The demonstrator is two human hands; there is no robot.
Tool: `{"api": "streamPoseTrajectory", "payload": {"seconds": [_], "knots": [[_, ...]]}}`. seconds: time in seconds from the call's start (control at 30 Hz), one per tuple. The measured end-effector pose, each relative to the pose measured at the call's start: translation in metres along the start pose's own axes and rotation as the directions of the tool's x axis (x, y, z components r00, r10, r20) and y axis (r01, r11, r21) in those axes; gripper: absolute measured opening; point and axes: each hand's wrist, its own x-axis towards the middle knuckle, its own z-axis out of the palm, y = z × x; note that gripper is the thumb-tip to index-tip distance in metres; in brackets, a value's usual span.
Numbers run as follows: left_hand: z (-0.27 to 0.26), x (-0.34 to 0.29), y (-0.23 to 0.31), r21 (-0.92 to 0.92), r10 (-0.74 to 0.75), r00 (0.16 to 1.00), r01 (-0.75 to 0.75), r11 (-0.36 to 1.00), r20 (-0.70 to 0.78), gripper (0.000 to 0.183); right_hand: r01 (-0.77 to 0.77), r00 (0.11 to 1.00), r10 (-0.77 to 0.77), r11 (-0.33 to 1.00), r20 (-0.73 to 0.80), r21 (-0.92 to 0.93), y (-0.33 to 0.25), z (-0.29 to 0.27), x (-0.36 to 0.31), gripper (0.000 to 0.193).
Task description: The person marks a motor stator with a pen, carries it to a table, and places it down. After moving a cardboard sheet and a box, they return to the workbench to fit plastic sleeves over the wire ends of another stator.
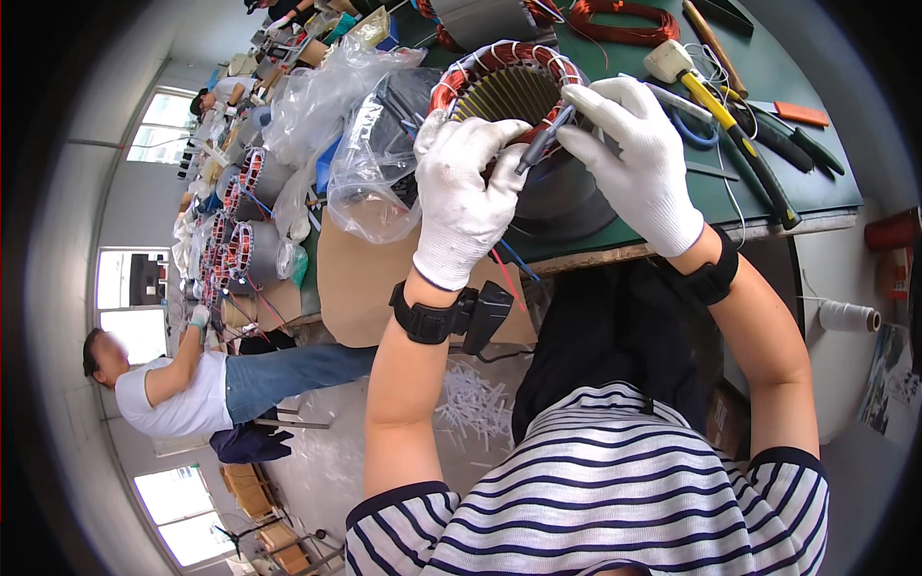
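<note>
Fingers (pixel 499 134) of both gloved hands pinching grey sleeve (pixel 544 140), stator (pixel 509 91) partly hidden

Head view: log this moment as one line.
left hand: gloved, on round copper-wound motor stator | right hand: gloved, pinching thin dark sleeve | surface: green workbench

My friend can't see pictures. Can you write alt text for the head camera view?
Two white-gloved hands, left and right, work a thin grey tool at the copper windings of a round motor stator on a green workbench. Hammers, pliers and plastic bags lie around it.
</note>
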Motion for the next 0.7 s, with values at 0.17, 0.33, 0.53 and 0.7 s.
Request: {"api": "streamPoseTrajectory", "payload": {"seconds": [0.17,0.33,0.53,0.7], "knots": [[0.003,0.001,0.000,0.073,0.050,0.999,-0.049,0.996,-0.009,0.015,0.134,0.990,-0.137,0.988,-0.044,-0.074,0.009,0.004,0.000,0.027],[0.002,-0.001,0.000,0.080,0.041,0.999,-0.041,0.996,-0.003,0.017,0.138,0.989,-0.140,0.990,-0.048,-0.034,0.010,0.005,0.000,0.024],[0.003,-0.001,0.001,0.056,0.031,1.000,-0.031,0.998,-0.004,0.017,0.193,0.981,-0.193,0.981,-0.001,-0.033,0.004,-0.003,0.006,0.028],[0.001,-0.001,0.001,0.040,0.028,1.000,-0.028,0.999,-0.007,0.016,0.288,0.956,-0.291,0.955,-0.042,-0.064,0.015,0.005,0.001,0.027]]}}
